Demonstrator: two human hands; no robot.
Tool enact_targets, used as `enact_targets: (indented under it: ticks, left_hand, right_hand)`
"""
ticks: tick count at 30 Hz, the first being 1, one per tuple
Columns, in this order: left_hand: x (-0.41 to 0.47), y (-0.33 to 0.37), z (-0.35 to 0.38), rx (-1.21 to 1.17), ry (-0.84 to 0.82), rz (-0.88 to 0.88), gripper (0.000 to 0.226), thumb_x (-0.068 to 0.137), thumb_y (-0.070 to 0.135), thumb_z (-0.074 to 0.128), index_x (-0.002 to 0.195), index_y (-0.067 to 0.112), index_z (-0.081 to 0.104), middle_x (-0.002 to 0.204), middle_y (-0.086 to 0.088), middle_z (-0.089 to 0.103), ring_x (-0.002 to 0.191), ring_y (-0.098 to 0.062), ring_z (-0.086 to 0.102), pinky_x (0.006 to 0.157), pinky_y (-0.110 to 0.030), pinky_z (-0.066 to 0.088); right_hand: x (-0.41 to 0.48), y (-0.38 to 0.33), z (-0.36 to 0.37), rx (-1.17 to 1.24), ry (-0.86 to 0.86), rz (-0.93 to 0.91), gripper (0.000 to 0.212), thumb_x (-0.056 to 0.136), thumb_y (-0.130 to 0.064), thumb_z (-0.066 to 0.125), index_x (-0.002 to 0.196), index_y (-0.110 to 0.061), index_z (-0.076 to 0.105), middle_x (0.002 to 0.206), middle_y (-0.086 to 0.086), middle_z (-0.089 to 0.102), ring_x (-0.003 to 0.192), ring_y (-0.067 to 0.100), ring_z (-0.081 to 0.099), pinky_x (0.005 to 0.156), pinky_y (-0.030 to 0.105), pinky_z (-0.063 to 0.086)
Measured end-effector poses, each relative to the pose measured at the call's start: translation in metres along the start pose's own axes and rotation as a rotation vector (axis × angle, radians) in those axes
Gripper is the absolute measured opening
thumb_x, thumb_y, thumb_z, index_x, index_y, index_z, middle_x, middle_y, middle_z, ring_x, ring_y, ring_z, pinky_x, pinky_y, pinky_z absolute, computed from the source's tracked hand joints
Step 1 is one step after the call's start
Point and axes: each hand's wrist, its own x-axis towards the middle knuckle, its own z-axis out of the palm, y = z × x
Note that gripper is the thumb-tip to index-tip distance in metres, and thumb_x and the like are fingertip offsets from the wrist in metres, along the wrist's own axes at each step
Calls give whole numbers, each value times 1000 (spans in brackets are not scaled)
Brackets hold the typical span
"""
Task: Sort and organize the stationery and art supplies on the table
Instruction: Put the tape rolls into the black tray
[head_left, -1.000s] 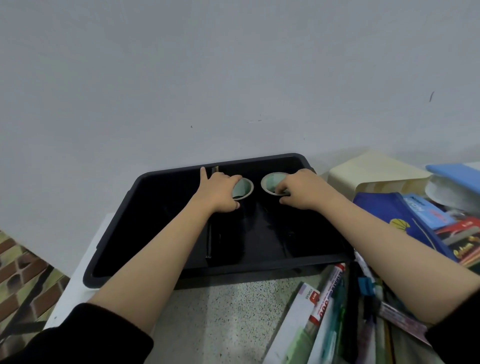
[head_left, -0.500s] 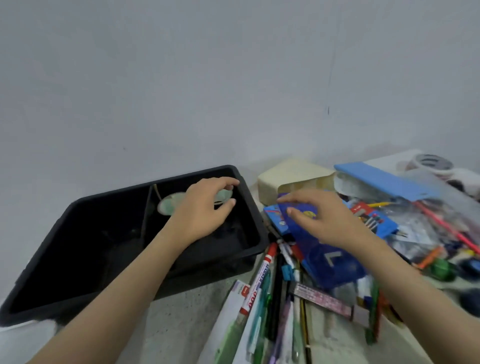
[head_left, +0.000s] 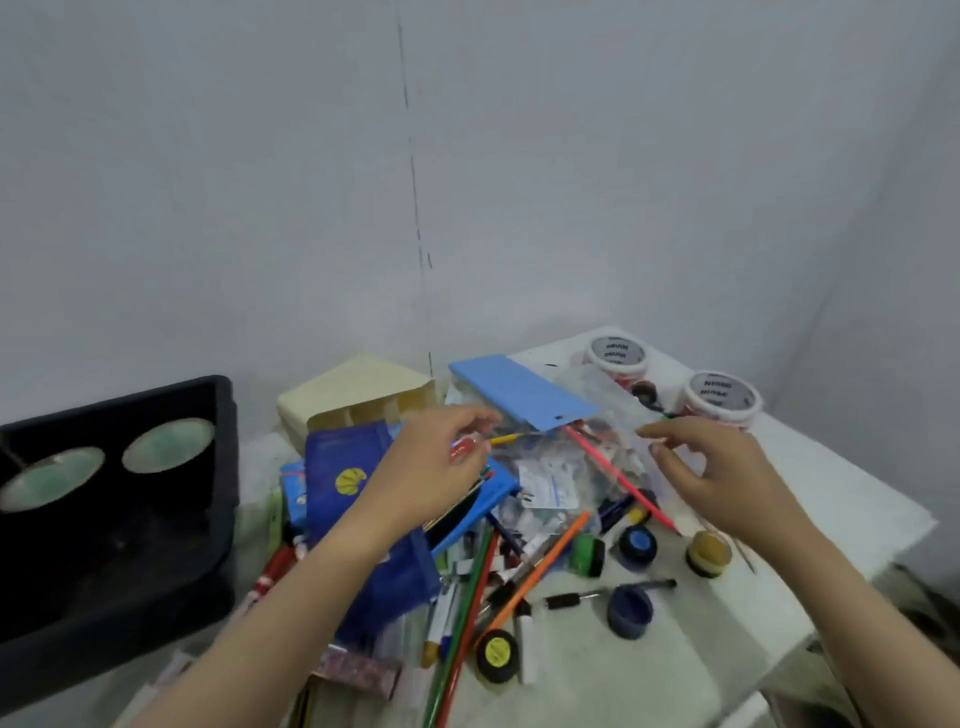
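A jumble of stationery covers the white table (head_left: 831, 483). My left hand (head_left: 436, 467) hovers over the pile's left side with curved fingers, above a dark blue pouch (head_left: 353, 478), and I see nothing held in it. My right hand (head_left: 717, 478) hovers with spread fingers at the right edge of a clear plastic bag (head_left: 561, 467) of small items. A pink stick (head_left: 618, 475) lies across that bag. Between my hands, farther back, lies a light blue flat case (head_left: 514, 389). Pencils, pens and an orange pencil (head_left: 540, 566) lie in front.
A black bin (head_left: 223, 467) at the left holds two green bowls (head_left: 52, 478) (head_left: 169, 444). A cream box (head_left: 358, 400) stands behind the pouch. Two white tubs (head_left: 618, 356) (head_left: 722, 392) sit at the back right. Small paint pots (head_left: 638, 545) (head_left: 629, 610) (head_left: 707, 553) lie near the table's right edge.
Both hands have left the bowls in the black bin and moved right over the pile. My view has swung right, so the bin now sits at the left edge.
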Motion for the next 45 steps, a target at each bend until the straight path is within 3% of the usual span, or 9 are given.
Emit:
enact_targets:
  ticks: [4,10,13,16,19,24,31,38,45]
  left_hand:
    - [45,8,47,-4,-23,-21,29,91,14,57,120,21,60,112,11,58,101,3,49,88,-7,36]
    - [120,13,100,91,-48,-49,34,92,16,54,125,22,56,130,1,54,123,-16,44,102,-28,33]
    - [162,13,123,262,-96,-89,37,92,26,52,129,28,53,132,-2,52,125,-22,41,101,-32,31]
    - [200,16,140,544,-351,-206,46,93,42,48,138,36,40,140,-8,43,132,-28,33,110,-43,21]
    - [224,18,154,583,-468,-266,53,94,42,45,144,38,29,142,-14,37,134,-32,30,114,-49,11]
    - [246,20,170,516,-491,-315,47,93,31,43,140,37,37,143,-5,42,130,-29,38,111,-45,20]
    - [250,23,180,253,-279,-364,15,77,24,64,92,24,61,110,4,59,105,-21,54,92,-36,43]
    - [235,16,173,112,-55,-252,19,82,16,64,100,20,63,106,0,65,85,-17,54,71,-26,36]
    - [202,12,114,0,111,-185,14,84,16,66,98,18,64,101,0,67,91,-16,56,79,-31,43]
  right_hand:
    - [25,65,-19,-121,-41,121,26,87,-8,60,110,-17,69,110,0,66,103,18,57,83,25,36]
    - [64,143,-18,-230,-213,364,46,86,-16,61,131,-22,53,146,18,32,136,32,28,108,36,26]
    - [74,167,-14,-199,-239,404,43,85,-16,63,127,-18,56,136,14,39,131,33,35,105,35,31]
    - [82,180,-15,-130,-213,393,28,82,-11,66,109,-9,66,105,5,46,111,28,50,87,28,37]
    - [86,186,-19,-89,-208,385,23,81,-9,68,103,-7,68,107,10,52,108,26,50,79,23,32]
    - [88,192,-21,-6,-139,388,22,81,-9,70,103,-8,69,125,17,53,122,30,46,83,23,31]
    - [89,192,-19,52,-41,410,25,82,-11,70,107,-12,67,147,15,36,132,33,39,108,43,32]
    - [95,179,-15,120,56,363,22,82,-9,69,103,-15,66,141,14,43,127,32,44,106,46,38]
    - [99,131,-9,250,140,258,23,81,-9,70,99,-22,66,136,12,49,125,28,48,103,49,41]
